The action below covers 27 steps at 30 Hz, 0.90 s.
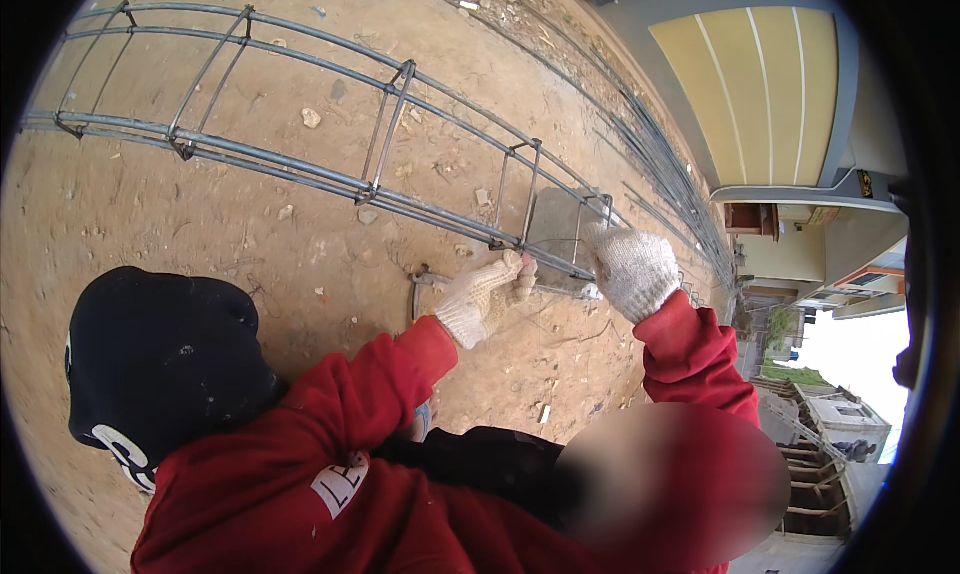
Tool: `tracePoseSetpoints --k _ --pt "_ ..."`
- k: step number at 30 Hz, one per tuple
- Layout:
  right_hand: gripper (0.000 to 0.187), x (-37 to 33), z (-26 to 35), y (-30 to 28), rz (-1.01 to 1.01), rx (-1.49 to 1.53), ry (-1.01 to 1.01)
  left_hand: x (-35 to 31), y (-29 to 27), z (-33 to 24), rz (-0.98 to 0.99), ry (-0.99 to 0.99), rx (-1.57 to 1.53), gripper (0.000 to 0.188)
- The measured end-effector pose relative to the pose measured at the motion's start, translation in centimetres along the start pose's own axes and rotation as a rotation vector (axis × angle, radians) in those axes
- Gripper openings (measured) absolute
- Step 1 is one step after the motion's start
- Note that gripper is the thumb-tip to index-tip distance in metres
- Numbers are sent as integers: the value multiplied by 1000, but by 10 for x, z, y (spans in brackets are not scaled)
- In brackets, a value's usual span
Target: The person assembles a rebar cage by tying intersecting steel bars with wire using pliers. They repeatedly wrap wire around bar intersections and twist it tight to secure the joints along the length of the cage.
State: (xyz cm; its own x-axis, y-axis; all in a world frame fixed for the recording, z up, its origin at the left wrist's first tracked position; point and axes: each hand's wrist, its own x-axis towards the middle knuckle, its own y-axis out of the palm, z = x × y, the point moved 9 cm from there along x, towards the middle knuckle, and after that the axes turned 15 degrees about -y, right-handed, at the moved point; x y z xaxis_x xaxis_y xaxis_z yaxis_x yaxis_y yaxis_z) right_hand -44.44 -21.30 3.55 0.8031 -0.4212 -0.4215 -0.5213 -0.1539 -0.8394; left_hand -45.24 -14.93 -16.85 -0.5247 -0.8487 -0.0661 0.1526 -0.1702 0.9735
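Observation:
A long rebar cage [300, 174] of grey steel rods and square stirrups runs from the far left to the middle. My left hand [487, 299], in a knitted off-white glove, is at its near lower rods, beside a stirrup [532, 196]. Its fingers are curled together and a bare fingertip shows; what they grip, if anything, cannot be made out. My right hand [636, 272], in a similar glove, is closed in a fist at the right part of the cage, next to another stirrup. Its palm side is hidden, as is anything inside it.
Under the cage lies a grey slab [556, 217] on sandy ground. A bent metal piece [416, 292] stands left of my left hand. Loose long rods [665, 164] lie beyond the cage. A rounded black cloth shape [170, 364] fills the lower left. Buildings [765, 94] stand right.

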Motion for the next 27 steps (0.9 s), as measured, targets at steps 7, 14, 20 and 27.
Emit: tracePoseSetpoints --k 7,14,20,27 --pt "19 -8 -5 40 -17 29 30 -13 7 -10 -12 -64 -16 23" --pt "20 -28 42 82 -207 50 40 -36 22 -26 -140 -173 53 17" --pt "24 3 112 122 -349 444 59 -57 46 -60 -611 94 811 28" --pt "28 46 176 137 -822 886 33 -64 87 -65 -802 188 1284 45"
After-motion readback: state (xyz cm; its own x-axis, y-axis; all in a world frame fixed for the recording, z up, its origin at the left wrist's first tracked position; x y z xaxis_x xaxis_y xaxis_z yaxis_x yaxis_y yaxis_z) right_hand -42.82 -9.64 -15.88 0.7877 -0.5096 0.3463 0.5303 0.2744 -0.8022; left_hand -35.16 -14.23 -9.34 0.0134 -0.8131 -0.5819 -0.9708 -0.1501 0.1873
